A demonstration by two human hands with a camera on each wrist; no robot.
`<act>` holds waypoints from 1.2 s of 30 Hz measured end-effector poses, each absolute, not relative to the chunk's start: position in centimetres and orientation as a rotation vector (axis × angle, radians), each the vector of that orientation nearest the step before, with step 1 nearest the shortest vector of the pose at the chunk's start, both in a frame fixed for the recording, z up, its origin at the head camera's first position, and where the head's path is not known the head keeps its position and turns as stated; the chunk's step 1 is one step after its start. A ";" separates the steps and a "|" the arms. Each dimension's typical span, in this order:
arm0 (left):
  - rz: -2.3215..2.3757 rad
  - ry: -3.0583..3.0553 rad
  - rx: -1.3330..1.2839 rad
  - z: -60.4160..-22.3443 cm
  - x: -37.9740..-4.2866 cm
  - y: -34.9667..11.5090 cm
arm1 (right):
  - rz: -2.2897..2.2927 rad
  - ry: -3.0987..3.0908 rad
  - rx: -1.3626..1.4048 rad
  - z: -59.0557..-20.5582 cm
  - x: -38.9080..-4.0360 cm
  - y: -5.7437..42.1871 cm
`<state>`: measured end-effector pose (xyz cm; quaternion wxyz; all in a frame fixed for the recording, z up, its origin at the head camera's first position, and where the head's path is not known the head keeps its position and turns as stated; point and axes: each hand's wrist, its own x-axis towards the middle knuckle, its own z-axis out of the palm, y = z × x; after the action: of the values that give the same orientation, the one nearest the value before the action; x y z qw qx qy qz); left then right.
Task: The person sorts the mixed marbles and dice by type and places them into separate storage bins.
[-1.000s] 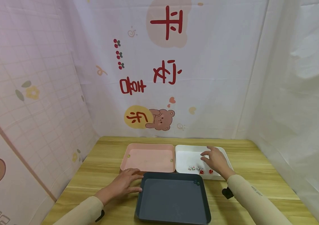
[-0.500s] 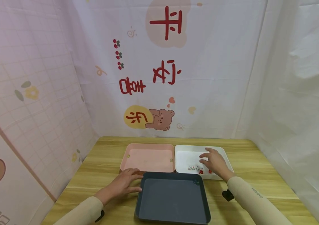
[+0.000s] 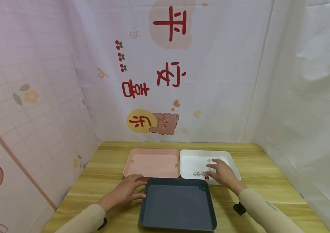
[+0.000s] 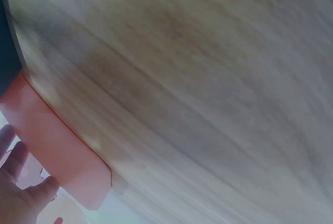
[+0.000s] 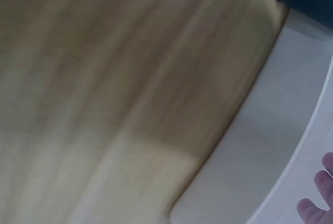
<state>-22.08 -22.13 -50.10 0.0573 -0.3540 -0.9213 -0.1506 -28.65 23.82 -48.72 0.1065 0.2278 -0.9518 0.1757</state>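
My right hand (image 3: 223,173) hovers over the white tray (image 3: 192,154), fingers spread and slightly bent, with nothing seen between them. Beside its fingertips lie small white dice (image 3: 199,173) and a red die (image 3: 207,177); a clear die (image 3: 209,160) sits farther back. Whatever is under the palm is hidden. My left hand (image 3: 125,191) rests at the left side of the dark grey tray (image 3: 179,207), its fingertips at the rim. In the left wrist view, that hand's fingers (image 4: 15,156) show in front of the pink tray (image 4: 60,140).
Behind the dark tray, the pink tray (image 3: 153,161) holds a yellowish die (image 3: 132,161) at its left and another small piece (image 3: 176,165) at its right. Small dark green pieces (image 3: 202,188) lie in the dark tray's far right corner. Everything stands on a wood-grain table (image 3: 261,174).
My right hand has shifted a little nearer over the white tray, uncovering the clear die and covering a red one. The left hand keeps its place.
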 end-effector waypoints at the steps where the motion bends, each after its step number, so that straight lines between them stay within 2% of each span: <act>1: -0.452 -2.801 -1.074 -50.1 -22.1 -22.2 | 0.523 -2.806 0.671 -48.9 -28.5 23.9; 15: -0.364 -2.854 -1.132 -48.7 -22.2 -22.0 | 0.622 -2.796 0.665 -49.9 -25.7 24.5; 22: -0.348 -2.797 -1.129 -48.2 -22.6 -21.6 | 0.500 -2.734 0.751 -50.1 -24.5 24.7; 36: -0.259 -2.799 -1.198 -43.9 -22.1 -17.1 | 0.352 -2.629 0.806 -50.8 -23.9 24.9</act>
<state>-22.13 -17.14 -43.87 0.0431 -0.3916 -0.9152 -0.0848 -23.87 24.94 -50.79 0.1836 0.2858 -0.9322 0.1249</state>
